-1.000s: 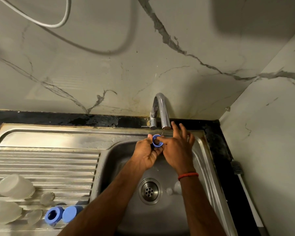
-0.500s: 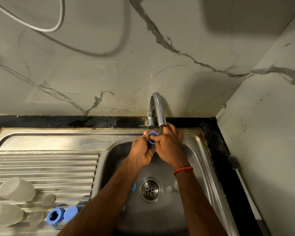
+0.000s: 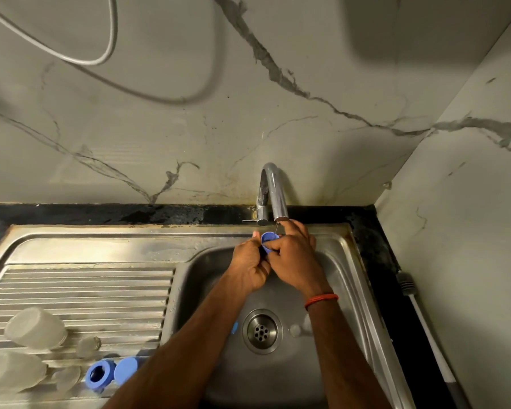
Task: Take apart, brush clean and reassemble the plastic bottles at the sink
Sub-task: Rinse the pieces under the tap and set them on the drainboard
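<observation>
Both hands hold a small blue bottle cap (image 3: pixel 268 238) under the spout of the chrome tap (image 3: pixel 273 193), over the steel sink (image 3: pixel 341 278). My left hand (image 3: pixel 250 265) grips the cap from the left, fingers curled. From the right my right hand (image 3: pixel 292 255) pinches the same cap; a red thread band is on that wrist. A thin stream of water runs onto the cap. On the drainboard (image 3: pixel 80 290) at the lower left lie clear bottle parts (image 3: pixel 36 327), a blue ring (image 3: pixel 98 373) and a blue cap (image 3: pixel 126 369).
The drain (image 3: pixel 261 330) sits mid-basin, with small clear pieces (image 3: pixel 295 329) to its right and a blue piece (image 3: pixel 234 326) half hidden by my left forearm. A brush handle (image 3: pixel 425 326) lies on the black counter at the right. A white cable (image 3: pixel 106 39) loops on the marble wall.
The right hand's fingers, spread a second ago, have curled over the blue cap. Both hands have turned the cap under the spout.
</observation>
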### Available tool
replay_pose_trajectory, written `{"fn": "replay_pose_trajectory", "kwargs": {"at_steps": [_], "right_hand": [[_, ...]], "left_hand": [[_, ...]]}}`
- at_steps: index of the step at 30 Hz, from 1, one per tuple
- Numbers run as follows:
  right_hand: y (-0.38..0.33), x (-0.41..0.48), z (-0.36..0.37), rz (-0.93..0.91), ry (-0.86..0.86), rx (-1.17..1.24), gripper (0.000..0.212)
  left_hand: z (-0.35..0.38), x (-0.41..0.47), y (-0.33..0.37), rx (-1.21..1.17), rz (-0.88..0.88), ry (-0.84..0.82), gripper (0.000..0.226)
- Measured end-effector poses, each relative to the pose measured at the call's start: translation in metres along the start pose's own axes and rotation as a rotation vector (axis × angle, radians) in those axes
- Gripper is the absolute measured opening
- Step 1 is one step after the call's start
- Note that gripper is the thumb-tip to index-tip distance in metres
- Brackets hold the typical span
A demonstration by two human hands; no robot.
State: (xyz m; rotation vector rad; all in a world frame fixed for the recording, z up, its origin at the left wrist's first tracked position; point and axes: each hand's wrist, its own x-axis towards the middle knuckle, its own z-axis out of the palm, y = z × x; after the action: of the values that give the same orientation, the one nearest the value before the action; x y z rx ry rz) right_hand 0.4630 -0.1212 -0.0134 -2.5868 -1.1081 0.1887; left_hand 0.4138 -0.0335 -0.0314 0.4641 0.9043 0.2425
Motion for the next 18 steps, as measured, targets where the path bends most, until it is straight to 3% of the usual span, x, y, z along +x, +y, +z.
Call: {"fn": "replay_pose_trajectory", "kwargs": {"at_steps": [3,7,9,12,18], "right_hand": [[0.012,0.004,0.000,0.068,0.037,0.063,0.039],[0.018,0.000,0.008,0.006,0.085,0.505,0.047],[0.013,-0.005,0.006,0.035,0.164,0.647,0.038],[0.008,-0.006,0.003,0.135,0.249,0.744,0.021],[0.009,-0.002,0.002,0.179,0.163,0.689,0.024]], "left_hand": [[0.000,0.000,0.005,-0.047,0.013,-0.040,0.032],[-0.002,-0.007,0.015,0.023,0.088,-0.108,0.026],[-0.006,-0.010,0.013,0.088,0.115,-0.124,0.019],[-0.010,-0.013,0.012,0.245,0.194,-0.108,0.015],[-0.024,-0.013,0.011,0.565,0.348,-0.111,0.011]]}}
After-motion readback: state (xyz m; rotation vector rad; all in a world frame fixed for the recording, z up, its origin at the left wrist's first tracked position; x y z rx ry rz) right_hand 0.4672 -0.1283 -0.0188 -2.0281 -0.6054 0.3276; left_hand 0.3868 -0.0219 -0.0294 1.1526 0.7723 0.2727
